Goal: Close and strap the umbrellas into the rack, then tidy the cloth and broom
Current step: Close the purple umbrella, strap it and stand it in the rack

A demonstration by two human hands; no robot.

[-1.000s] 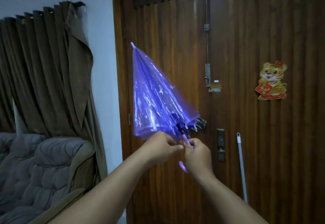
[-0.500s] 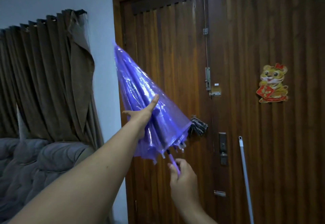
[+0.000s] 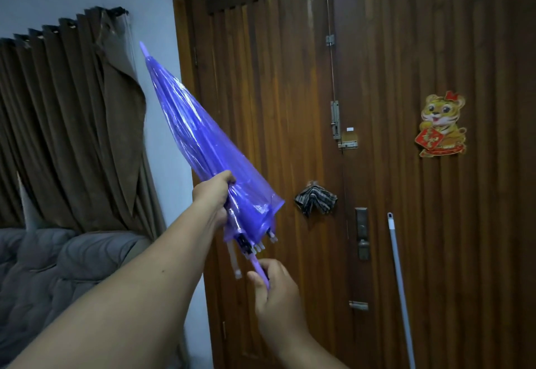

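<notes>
The left hand (image 3: 213, 194) is wrapped round the folded canopy of the purple umbrella (image 3: 197, 142), squeezing it above the rib tips. The right hand (image 3: 275, 290) grips the handle below, fingers curled round the shaft. The umbrella is held in the air, tilted, tip up and to the left, in front of the door (image 3: 290, 107). A checked cloth (image 3: 315, 200) hangs on the door, seemingly on its knob. A pale pole (image 3: 398, 281), probably the broom, leans against the door to the right.
</notes>
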